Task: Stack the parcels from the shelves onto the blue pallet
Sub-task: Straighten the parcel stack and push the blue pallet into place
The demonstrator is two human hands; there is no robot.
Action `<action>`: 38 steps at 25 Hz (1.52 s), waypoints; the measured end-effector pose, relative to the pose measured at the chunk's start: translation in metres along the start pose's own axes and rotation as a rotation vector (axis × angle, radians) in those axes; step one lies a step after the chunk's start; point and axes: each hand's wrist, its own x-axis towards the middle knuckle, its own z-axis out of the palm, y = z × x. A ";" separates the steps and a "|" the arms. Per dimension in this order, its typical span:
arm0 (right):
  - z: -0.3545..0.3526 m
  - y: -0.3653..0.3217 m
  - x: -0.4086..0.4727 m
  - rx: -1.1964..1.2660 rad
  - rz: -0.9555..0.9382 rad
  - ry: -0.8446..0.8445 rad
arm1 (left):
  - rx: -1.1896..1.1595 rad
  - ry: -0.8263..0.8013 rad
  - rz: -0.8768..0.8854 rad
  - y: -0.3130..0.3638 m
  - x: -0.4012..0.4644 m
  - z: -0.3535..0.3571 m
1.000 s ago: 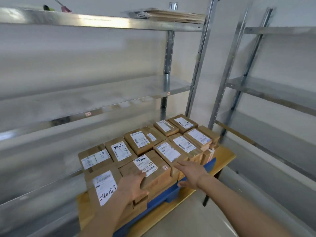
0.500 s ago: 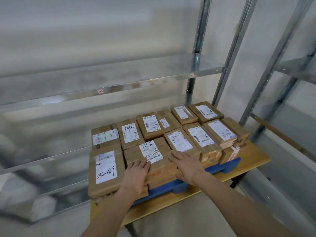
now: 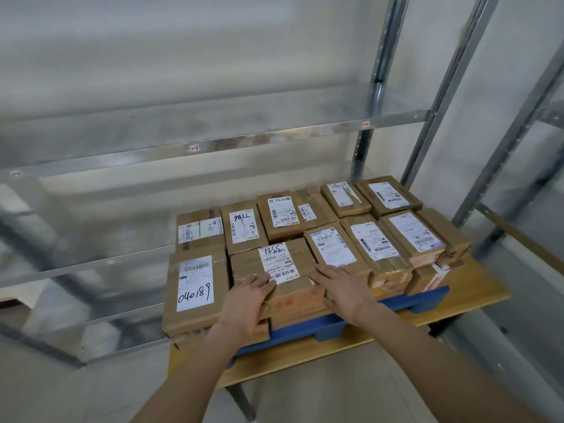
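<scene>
A person's left hand (image 3: pixel 248 303) and right hand (image 3: pixel 345 290) lay on a brown cardboard parcel with a white label handwritten "1255" (image 3: pixel 274 273), at the near edge of a blue plastic pallet (image 3: pixel 329 323) that sat on a light wooden table (image 3: pixel 476 296). The left hand's fingers were lightly curled over the parcel's near left corner, thumb down its front face; the right hand's fingers were straight and slightly spread, pressing flat on the top at its right edge, where it met a neighbouring taped brown parcel with a printed label (image 3: pixel 334 248).

Brown cardboard parcels covered the pallet in two rows, at least two layers deep along the near edge, among them a large box marked "040189" (image 3: pixel 195 285) at the near left corner and a slim box marked "98LL" (image 3: pixel 242 228) in the far row. The grey metal shelves (image 3: pixel 195 148) behind the table showed no parcels in view, which suggested the stacking was close to finished.

The step in hand looked like seating the "1255" parcel. To do it well, the person would need to push it flush against its neighbours and square with the layer beneath, pressing evenly with both palms so it sat level. The front face should line up with the pallet's near edge, since an overhang could tip the box toward the table's edge.
</scene>
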 end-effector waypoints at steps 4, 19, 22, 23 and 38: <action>-0.004 -0.001 -0.005 0.016 -0.001 0.014 | -0.011 0.009 0.008 -0.001 -0.001 0.002; 0.013 -0.002 -0.019 -0.002 0.014 0.101 | 0.055 0.088 0.133 0.002 -0.037 0.040; 0.021 -0.007 -0.027 -0.037 0.021 0.187 | 0.127 0.159 0.202 -0.002 -0.055 0.058; 0.027 -0.009 -0.030 -0.048 -0.015 0.218 | 0.159 0.177 0.245 -0.003 -0.057 0.062; 0.158 -0.085 -0.014 0.167 0.195 -0.152 | -0.333 0.153 -0.539 -0.015 -0.145 0.198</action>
